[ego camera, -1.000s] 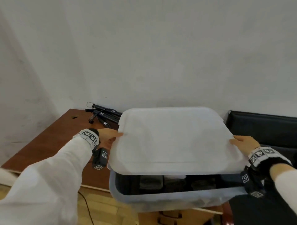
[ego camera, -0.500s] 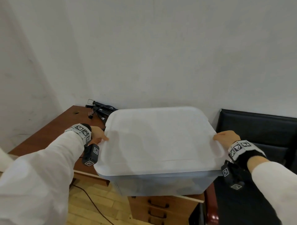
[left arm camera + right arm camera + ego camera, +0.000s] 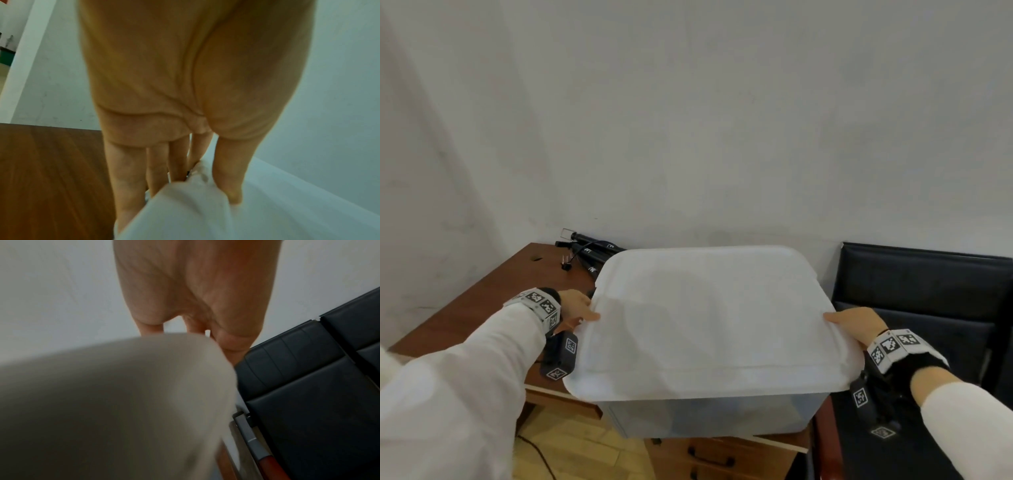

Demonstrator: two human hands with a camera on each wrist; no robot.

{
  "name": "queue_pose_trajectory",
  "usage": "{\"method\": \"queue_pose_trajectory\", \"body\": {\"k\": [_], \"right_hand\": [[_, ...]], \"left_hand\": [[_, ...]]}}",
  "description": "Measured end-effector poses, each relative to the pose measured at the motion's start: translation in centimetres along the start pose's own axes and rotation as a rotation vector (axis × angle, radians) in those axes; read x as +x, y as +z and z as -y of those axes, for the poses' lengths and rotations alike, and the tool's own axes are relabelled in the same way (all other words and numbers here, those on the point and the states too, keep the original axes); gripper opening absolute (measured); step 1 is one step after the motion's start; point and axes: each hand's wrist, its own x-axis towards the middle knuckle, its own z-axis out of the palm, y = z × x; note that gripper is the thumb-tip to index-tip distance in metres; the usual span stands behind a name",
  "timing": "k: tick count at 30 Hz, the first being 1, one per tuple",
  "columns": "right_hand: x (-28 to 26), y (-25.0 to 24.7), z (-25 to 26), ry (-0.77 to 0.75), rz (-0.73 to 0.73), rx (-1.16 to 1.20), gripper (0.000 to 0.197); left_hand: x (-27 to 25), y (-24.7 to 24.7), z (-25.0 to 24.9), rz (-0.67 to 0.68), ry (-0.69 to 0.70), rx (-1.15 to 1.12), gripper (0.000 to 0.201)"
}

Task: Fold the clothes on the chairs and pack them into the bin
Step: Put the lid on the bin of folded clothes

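Note:
A translucent white lid [image 3: 709, 318] lies flat on top of the clear plastic bin [image 3: 709, 416], which stands on the brown desk. The clothes inside are hidden by the lid. My left hand [image 3: 577, 308] grips the lid's left edge, thumb on top and fingers underneath; the left wrist view shows the lid edge [image 3: 195, 203] between thumb and fingers. My right hand [image 3: 856, 322] grips the lid's right edge the same way, and the lid [image 3: 115, 402] fills the lower left of the right wrist view.
The brown desk [image 3: 482, 308] extends to the left, with a folded black tripod [image 3: 592, 251] at its back against the white wall. Black padded chairs [image 3: 921, 291] stand right of the bin. Desk drawers [image 3: 715, 459] sit below the bin's front.
The lid was raised at its front edge with folded clothes visible in the bin; both hands lowered it, and it now lies flat, covering the bin.

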Motion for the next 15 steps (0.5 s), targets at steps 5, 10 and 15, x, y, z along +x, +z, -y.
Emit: {"method": "queue_pose_trajectory", "body": {"k": [5, 10, 15], "right_hand": [[0.4, 0.5, 1.5, -0.017, 0.001, -0.023, 0.059], [2.3, 0.7, 2.6, 0.029, -0.008, 0.059, 0.059], [4.5, 1.3, 3.1, 0.053, -0.002, 0.146, 0.053]], "left_hand": [[2.3, -0.1, -1.6, -0.230, 0.050, 0.023, 0.041], [4.2, -0.7, -3.2, -0.276, 0.058, 0.041, 0.037], [6.8, -2.4, -4.3, -0.271, 0.085, 0.022, 0.046]]}}
